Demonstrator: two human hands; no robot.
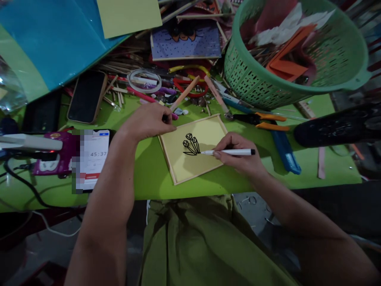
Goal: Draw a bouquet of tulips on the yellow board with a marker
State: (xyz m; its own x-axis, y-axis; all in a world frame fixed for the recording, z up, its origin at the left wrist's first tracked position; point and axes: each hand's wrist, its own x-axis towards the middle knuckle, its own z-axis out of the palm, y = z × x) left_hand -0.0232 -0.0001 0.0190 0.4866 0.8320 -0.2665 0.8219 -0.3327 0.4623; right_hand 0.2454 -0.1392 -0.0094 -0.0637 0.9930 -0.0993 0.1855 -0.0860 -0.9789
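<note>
A yellow card (166, 154) with a thin wooden-stick frame lies tilted on the green tabletop. Black line-drawn flowers (192, 143) with stems and leaves are on it. My right hand (239, 154) is closed around a white marker (242, 152) with a black end. The marker's tip touches the card at the base of the drawn stems. At the card's upper left corner, my left hand (150, 121) has its bent fingers on the frame, holding it. Some of its fingers are hidden beneath the palm.
Behind the card lie loose sticks, a phone (87, 97) and orange-handled pliers (268, 120). A green basket (256, 75) stands back right, near a dark cylindrical object (336, 125). At left, a lit phone (97, 159) sits beside a purple power socket (55, 159) with cables.
</note>
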